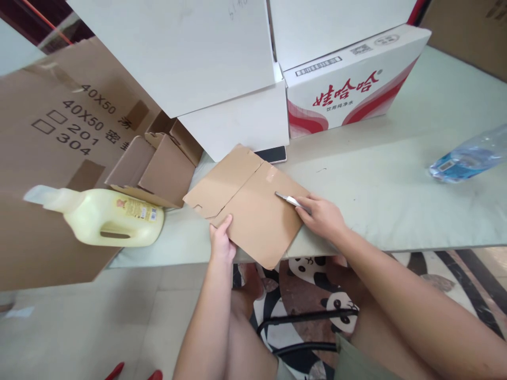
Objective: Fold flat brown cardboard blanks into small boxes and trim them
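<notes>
A flattened brown cardboard box [245, 203] lies on the pale table [396, 179], its near corner hanging over the front edge. My left hand [221, 241] grips the cardboard's near left edge, thumb on top. My right hand [321, 215] is closed round a small knife [288, 199] with a silver blade, whose tip rests on the cardboard near a strip of clear tape.
A pale yellow jug [106, 216] lies on its side at the left, beside a small open brown carton [158, 163]. White boxes [222, 79] and a red-and-white printed case [348, 84] stand behind. A dark phone [272, 154] peeks out below them. A water bottle [469, 155] lies at the right.
</notes>
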### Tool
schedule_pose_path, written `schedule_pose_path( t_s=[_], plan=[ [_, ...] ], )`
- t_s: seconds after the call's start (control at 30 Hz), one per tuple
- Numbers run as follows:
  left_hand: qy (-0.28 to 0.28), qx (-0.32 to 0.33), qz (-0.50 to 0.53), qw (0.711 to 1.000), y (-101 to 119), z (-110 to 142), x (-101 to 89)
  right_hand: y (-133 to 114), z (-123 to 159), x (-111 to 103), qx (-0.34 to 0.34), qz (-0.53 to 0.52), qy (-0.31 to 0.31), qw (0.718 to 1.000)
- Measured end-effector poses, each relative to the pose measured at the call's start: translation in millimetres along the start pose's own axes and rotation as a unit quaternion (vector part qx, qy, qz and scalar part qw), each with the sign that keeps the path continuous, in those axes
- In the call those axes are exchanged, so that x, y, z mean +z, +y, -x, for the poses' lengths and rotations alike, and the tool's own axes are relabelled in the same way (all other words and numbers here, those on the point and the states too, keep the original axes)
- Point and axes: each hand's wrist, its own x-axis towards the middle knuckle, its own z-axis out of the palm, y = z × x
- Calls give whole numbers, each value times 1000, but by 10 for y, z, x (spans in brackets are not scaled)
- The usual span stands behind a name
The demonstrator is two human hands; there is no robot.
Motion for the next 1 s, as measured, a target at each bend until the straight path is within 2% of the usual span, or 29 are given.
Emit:
schedule_pose_path(
  t_s=[0.07,0.27,0.5,1.0],
  plan=[
    [-1,1,0,1000,4,6,2,-14,6,5,-17,-4,-10,1000],
    [-1,-1,3,1000,-2,4,-11,-28,0,10,14,13,0,1000],
    [-4,2,-1,1000,-8,-3,-15,4,2,31,-11,3,-2,1000],
    [-2,-16,-4,1000,-6,28,20,-8,8,29,6,14,-1,1000]
  ],
)
